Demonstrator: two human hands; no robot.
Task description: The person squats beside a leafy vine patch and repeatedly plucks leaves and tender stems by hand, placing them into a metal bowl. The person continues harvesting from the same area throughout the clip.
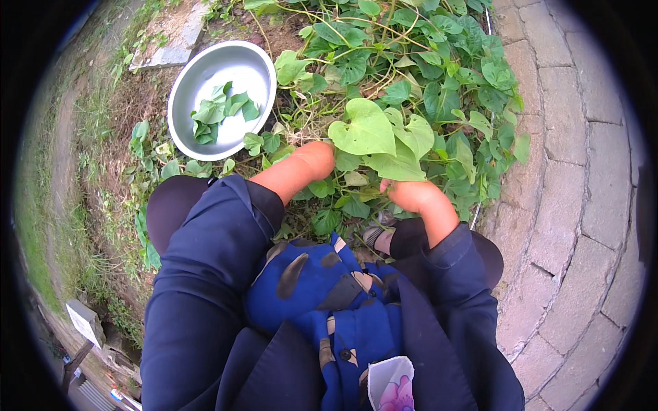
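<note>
My left hand (317, 158) reaches into low, leafy vines, its fingers hidden by foliage and a broad heart-shaped leaf (362, 127). My right hand (411, 195) is bent inward below a cluster of pale green leaves (398, 162). One fingertip shows at its left side, and the leaves cover the rest of its fingers. Whether either hand grips a stem or leaf cannot be seen. To the left of my left hand, a shiny metal basin (177, 120) rests on the ground, tilted in view. Several picked green leaves (211, 115) lie inside it.
Dense vines (437, 67) spread ahead, some leaves with holes. A paved stone path (560, 216) runs along the right. Bare soil and grass (77, 195) lie left, with a concrete slab (167, 54) beyond the basin. My knees flank the plants, and a shoe (378, 226) shows between them.
</note>
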